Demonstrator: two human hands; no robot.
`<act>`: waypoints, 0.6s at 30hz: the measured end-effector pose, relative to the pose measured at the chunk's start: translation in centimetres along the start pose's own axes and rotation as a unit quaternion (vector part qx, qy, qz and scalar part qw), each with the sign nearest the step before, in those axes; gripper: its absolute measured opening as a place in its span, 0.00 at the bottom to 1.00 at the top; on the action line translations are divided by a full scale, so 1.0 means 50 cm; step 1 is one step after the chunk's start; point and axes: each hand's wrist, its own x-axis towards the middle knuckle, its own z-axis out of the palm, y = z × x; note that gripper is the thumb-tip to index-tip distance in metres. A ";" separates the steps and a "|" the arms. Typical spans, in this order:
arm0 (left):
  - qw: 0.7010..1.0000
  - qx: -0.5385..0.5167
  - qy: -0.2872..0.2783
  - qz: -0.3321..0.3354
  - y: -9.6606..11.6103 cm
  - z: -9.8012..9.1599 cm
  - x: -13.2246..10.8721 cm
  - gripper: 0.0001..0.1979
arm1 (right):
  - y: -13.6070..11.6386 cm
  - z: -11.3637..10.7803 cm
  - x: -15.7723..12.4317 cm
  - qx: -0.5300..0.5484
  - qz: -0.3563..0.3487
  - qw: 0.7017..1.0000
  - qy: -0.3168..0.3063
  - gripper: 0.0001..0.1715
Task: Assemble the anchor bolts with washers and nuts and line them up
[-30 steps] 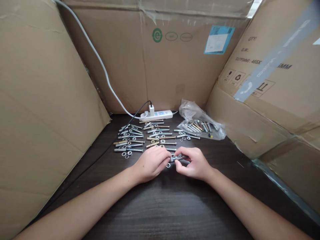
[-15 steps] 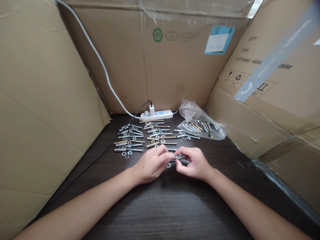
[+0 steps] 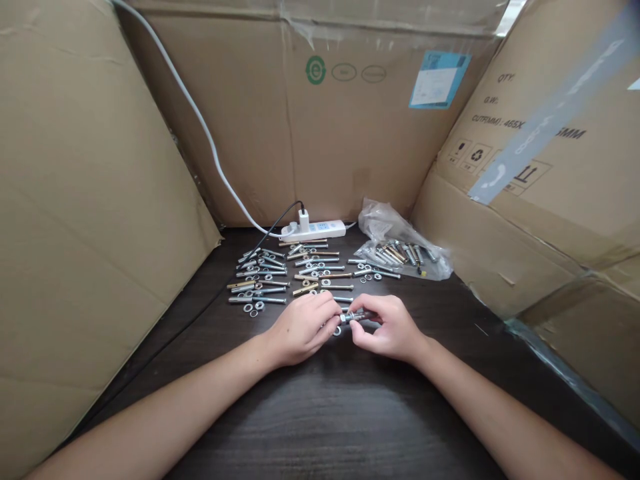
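Between my two hands lies a metal expansion bolt (image 3: 351,318), held roughly level just over the dark table. My left hand (image 3: 306,328) is closed around its left end, where a nut shows by the fingertips. Thumb and index finger of my right hand (image 3: 387,327) pinch the bolt near its washers, and its sleeve runs back into the palm. A loose washer (image 3: 337,331) rests on the table below my left fingertips. Just beyond the hands, several bolts with sleeves, nuts and washers (image 3: 335,287) lie in rows, partly hidden by my left hand.
Another group of bolt parts (image 3: 257,300) lies to the left. A clear plastic bag (image 3: 400,247) with several bolts sits at the back right. Behind the parts is a white power strip (image 3: 320,231) with cables. Cardboard walls (image 3: 320,133) enclose the table (image 3: 320,413).
My left fingers have shifted slightly left and turned over the bolt end, so the nut now shows between the hands. My right hand has barely moved.
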 end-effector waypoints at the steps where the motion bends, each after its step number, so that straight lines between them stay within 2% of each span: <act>1: 1.000 -0.007 0.010 -0.002 0.000 0.000 -0.001 0.08 | 0.000 0.000 0.000 0.002 0.001 1.000 0.000 0.04; 6: 0.996 -0.041 0.067 0.033 -0.002 0.005 -0.008 0.08 | -0.001 0.000 0.000 0.006 0.008 1.000 -0.003 0.05; 9: 0.997 -0.031 0.064 0.041 -0.003 0.006 -0.010 0.08 | -0.002 0.000 0.000 0.007 0.011 1.000 -0.005 0.05; 18: 0.999 -0.018 0.035 0.002 0.002 0.001 -0.003 0.08 | 0.000 -0.001 -0.001 0.001 0.006 1.000 -0.004 0.04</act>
